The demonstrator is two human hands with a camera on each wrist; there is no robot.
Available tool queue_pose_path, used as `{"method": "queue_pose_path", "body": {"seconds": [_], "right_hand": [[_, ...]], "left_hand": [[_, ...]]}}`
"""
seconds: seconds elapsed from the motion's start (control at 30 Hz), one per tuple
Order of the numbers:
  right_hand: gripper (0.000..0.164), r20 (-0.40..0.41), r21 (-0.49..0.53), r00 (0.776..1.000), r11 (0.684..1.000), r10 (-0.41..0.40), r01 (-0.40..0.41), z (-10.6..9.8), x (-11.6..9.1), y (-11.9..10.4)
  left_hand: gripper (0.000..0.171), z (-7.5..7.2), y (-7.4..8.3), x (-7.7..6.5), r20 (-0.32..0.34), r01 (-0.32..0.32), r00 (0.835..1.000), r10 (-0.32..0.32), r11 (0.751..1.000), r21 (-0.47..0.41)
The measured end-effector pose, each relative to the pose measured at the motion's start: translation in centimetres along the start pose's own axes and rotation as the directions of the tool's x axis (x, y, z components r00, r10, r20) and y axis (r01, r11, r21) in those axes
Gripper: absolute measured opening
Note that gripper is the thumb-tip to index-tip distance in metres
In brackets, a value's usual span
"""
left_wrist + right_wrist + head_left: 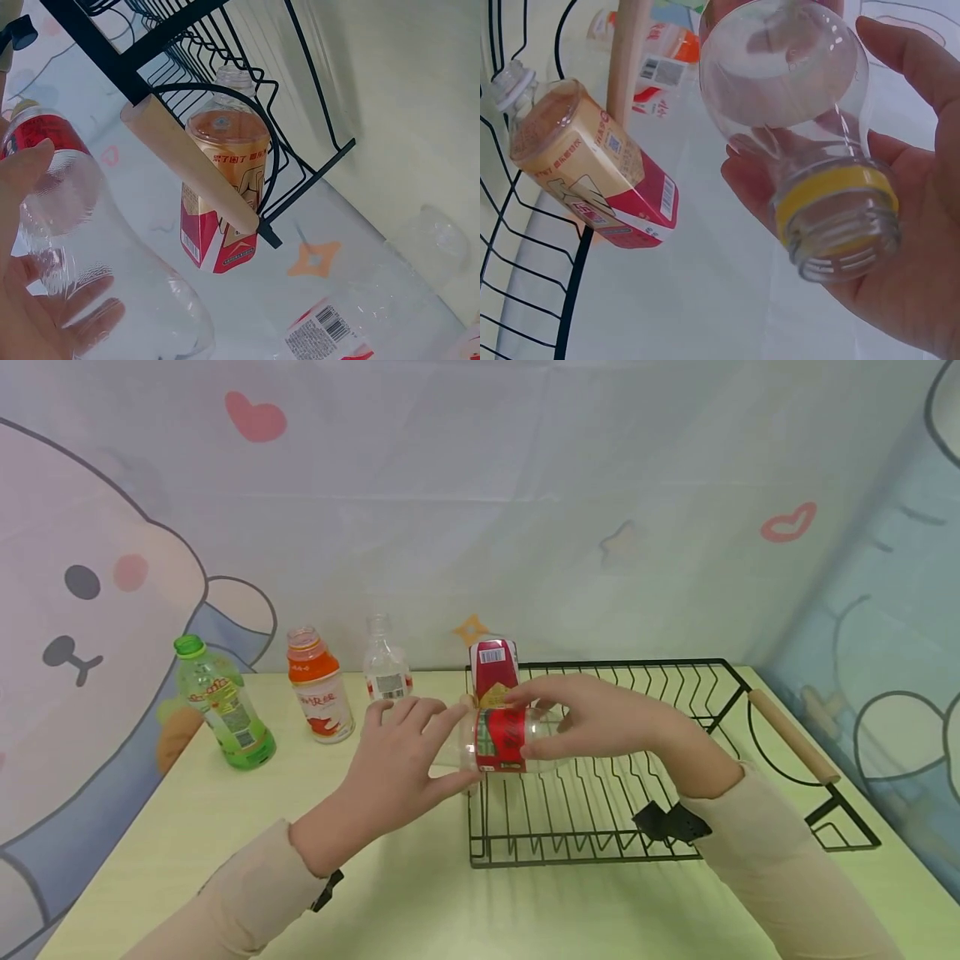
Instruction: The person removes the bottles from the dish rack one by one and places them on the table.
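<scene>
A clear plastic bottle (500, 740) with a red label lies sideways in the air between both hands, above the left edge of the wire rack (570, 847). My left hand (401, 760) grips its left end; in the left wrist view the thumb crosses the red label and the fingers show through the plastic. My right hand (600, 714) holds the neck end. In the right wrist view the uncapped mouth with its yellow ring (836, 191) points toward the right palm. Just behind, a red and beige bottle (493, 664) leans in the rack.
On the table's left stand a green bottle (232, 714), an orange-topped bottle (318, 685) and a clear bottle (387, 664). The black rack has a wooden handle (793, 737) at its right end. A printed cloth (450, 510) hangs behind the table.
</scene>
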State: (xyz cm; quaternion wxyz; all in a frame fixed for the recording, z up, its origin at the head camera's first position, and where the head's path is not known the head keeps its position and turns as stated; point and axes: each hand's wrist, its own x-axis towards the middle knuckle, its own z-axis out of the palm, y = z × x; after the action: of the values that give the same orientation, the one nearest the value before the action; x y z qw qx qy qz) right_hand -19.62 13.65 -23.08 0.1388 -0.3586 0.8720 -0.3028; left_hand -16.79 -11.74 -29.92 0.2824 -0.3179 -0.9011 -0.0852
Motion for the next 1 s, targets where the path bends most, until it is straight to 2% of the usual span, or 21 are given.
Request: {"method": "queue_pose_path", "body": {"seconds": [0.23,0.47,0.7,0.87,1.0], "right_hand": [[0.052,-0.135,0.038,0.991,0.999,0.009,-0.004,-1.0,0.0,0.0],[0.050,-0.294,0.136,0.953,0.990,0.079,-0.040,-2.2,0.3,0.6],[0.053,-0.326,0.252,0.933,0.965,0.151,-0.068,-2.5,1.2,2.8],[0.057,-0.328,0.321,0.922,0.942,0.205,-0.096,-2.2,1.7,4.3],[0.057,-0.339,0.349,0.911,0.931,0.234,-0.109,-1.8,2.3,5.1]], "left_hand": [[0.066,-0.3,-0.5,-0.1,-0.099,0.018,0.995,-0.021,0.999,-0.028],[0.069,-0.5,-1.7,-1.0,-0.162,0.092,0.981,-0.107,0.991,-0.100],[0.067,-0.7,-2.8,-2.1,-0.212,0.198,0.947,-0.241,0.959,-0.205],[0.064,-0.6,-3.6,-3.0,-0.208,0.273,0.916,-0.343,0.914,-0.301],[0.063,-0.5,-4.1,-3.7,-0.223,0.312,0.885,-0.409,0.876,-0.368]]}}
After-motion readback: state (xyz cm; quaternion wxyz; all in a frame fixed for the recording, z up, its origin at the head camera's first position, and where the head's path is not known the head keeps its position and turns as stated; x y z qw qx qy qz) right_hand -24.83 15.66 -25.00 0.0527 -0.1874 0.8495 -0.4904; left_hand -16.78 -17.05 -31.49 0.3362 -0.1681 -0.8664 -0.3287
